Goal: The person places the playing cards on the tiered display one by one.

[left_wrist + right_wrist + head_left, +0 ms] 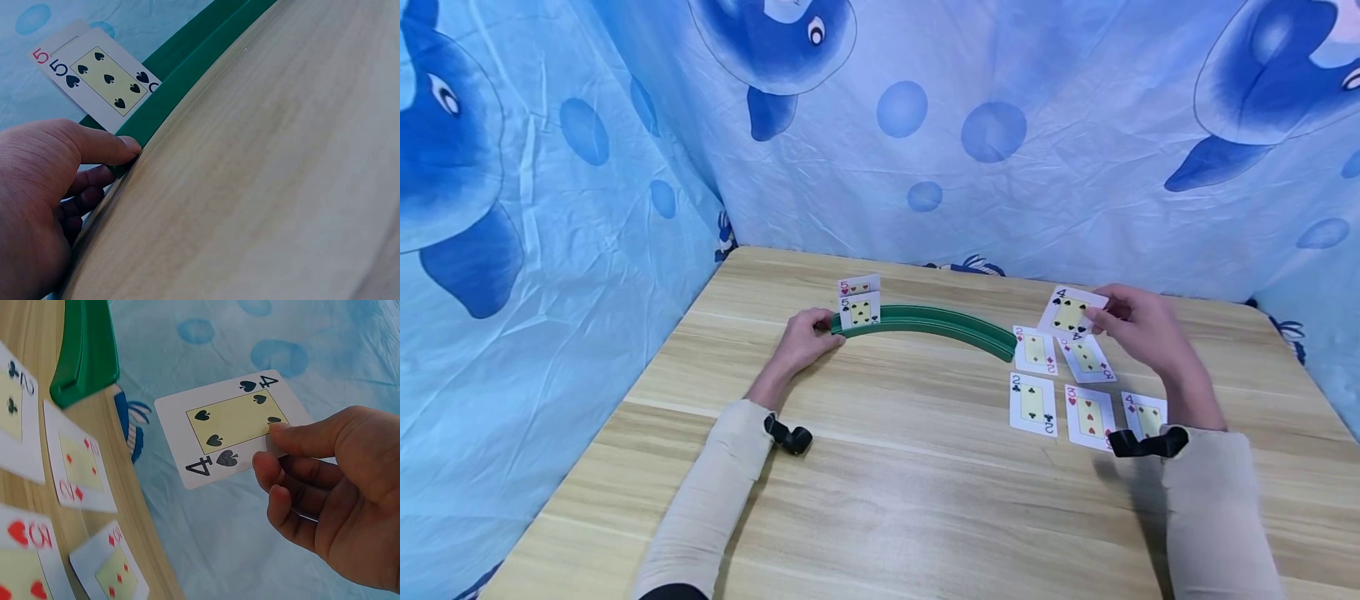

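Note:
My left hand (808, 336) pinches the left end of a curved green card holder (940, 323), thumb on its front face (134, 131). Two cards stand upright in the holder beside that hand: a five of spades (860, 311) in front and a five of hearts (859, 285) behind it, mostly covered. Between thumb and fingers, my right hand (1142, 327) holds a four of spades (231, 428) by one corner, raised above the table. It overlaps the three of diamonds (1088, 360) in the head view, next to the two of diamonds (1035, 350).
Nearer on the wooden table (887, 500) lie a two of clubs (1032, 404), a three of hearts (1088, 417) and a four of diamonds (1145, 415), face up. The right wrist's black camera strap partly covers this last row. A blue dolphin-print curtain (850, 192) hangs behind the table.

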Motion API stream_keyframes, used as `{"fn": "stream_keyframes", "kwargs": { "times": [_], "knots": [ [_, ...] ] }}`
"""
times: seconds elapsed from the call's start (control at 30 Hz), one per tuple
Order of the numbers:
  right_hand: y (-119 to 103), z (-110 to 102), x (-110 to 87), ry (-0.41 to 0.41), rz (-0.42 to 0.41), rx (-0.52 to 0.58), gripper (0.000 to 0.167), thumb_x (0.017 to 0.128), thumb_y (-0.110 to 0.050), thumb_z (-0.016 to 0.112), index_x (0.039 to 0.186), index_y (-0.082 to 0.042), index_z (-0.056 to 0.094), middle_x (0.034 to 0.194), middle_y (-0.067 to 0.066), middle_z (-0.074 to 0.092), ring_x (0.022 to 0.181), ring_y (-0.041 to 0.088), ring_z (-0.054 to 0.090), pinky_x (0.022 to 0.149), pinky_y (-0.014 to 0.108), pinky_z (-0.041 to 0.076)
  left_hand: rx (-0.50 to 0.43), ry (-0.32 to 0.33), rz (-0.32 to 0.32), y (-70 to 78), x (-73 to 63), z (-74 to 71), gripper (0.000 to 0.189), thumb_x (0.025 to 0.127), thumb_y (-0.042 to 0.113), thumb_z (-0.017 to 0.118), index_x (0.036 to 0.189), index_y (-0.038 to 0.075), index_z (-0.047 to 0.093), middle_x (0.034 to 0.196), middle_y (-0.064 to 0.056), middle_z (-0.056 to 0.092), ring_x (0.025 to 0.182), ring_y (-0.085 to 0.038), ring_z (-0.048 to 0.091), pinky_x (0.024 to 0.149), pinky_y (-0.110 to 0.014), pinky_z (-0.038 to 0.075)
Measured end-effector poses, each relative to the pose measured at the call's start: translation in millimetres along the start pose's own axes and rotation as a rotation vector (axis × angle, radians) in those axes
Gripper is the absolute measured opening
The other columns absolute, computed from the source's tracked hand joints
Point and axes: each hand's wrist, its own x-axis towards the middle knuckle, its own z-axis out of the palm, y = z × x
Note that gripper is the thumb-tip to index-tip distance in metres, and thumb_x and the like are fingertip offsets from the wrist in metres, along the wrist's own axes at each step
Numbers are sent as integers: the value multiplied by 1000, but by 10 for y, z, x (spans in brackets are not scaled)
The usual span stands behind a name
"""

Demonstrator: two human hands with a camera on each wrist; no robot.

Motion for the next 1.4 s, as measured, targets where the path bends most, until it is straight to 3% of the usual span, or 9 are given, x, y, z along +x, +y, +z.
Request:
{"fn": "stream_keyframes", "kwargs": {
  "times": [0.27, 0.53, 0.83, 1.03, 1.27, 1.4],
  "knots": [
    [-131, 130, 104, -8, -11, 24, 26, 100, -14, 59, 121, 0, 65, 79, 14, 67, 62, 7, 57, 59, 22, 43, -1, 3, 6, 10, 1, 3, 38, 87, 10, 74, 122, -3, 65, 120, -23, 67, 107, -33, 62, 97, -46, 49],
    [-275, 309, 253, -16, 16, 72, 20, 100, -12, 59, 116, -2, 67, 83, 16, 67, 66, 12, 57, 61, 24, 43, 5, 3, 13, -9, 3, 2, 38, 87, 9, 74, 122, -3, 65, 120, -23, 67, 107, -34, 63, 97, -46, 50],
    [-375, 516, 375, -48, -52, 133, 22, 101, -11, 57, 118, -1, 66, 82, 17, 67, 66, 15, 59, 57, 25, 41, 2, 3, 9, -16, 7, 6, 37, 87, 10, 74, 121, -3, 66, 120, -22, 67, 106, -33, 62, 97, -46, 49],
    [-481, 672, 481, -14, -92, 171, 22, 100, -10, 58, 117, 1, 67, 81, 19, 67, 63, 6, 57, 56, 24, 39, -2, 9, 2, -17, -1, -20, 36, 87, 10, 75, 120, -3, 66, 119, -22, 67, 106, -33, 61, 98, -46, 48],
    [-645, 882, 592, -21, -77, 205, 25, 100, -11, 58, 122, 0, 66, 83, 17, 68, 72, 29, 65, 56, 25, 41, -7, 2, 11, -20, -7, -12, 36, 87, 9, 74, 120, -3, 66, 119, -23, 67, 106, -33, 62, 97, -46, 49],
    [-722, 956, 658, -32, -70, 217, 27, 100, -12, 58, 124, -1, 65, 84, 17, 68, 72, 23, 65, 62, 24, 44, -13, 5, 18, -10, -4, -3, 36, 87, 9, 74, 120, -3, 66, 118, -22, 67, 105, -33, 62, 97, -46, 49]
  ]
}}
